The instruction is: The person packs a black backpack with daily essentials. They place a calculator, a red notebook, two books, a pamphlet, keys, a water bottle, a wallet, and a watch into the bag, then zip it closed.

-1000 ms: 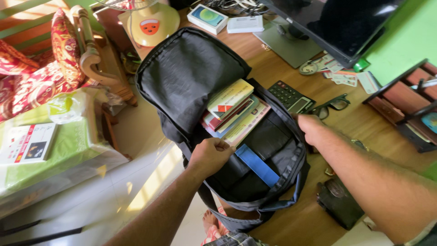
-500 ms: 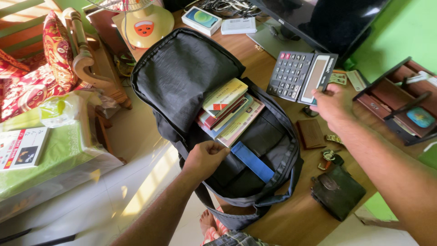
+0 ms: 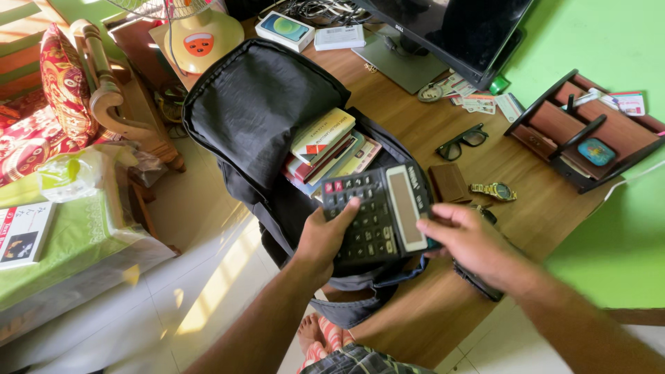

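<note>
Wooden desk [image 3: 415,131] beside a green wall: both hands are holding a large black desk calculator [image 3: 374,218] over the mouth of an open black fabric backpack [image 3: 267,114].

Right hand [image 3: 474,242] is gripping the calculator's display end, while left hand [image 3: 325,239] is bracing the keypad end, thumb lying across the keys. Just beyond, a stack of paperback books [image 3: 325,142] is sitting inside the backpack. Farther out on the desk are lying a brown leather wallet [image 3: 449,182], a gold wristwatch [image 3: 493,190] and black-framed glasses [image 3: 462,140]. Judging by this, the calculator is being stowed; lowering it flat into the bag seems called for.
</note>
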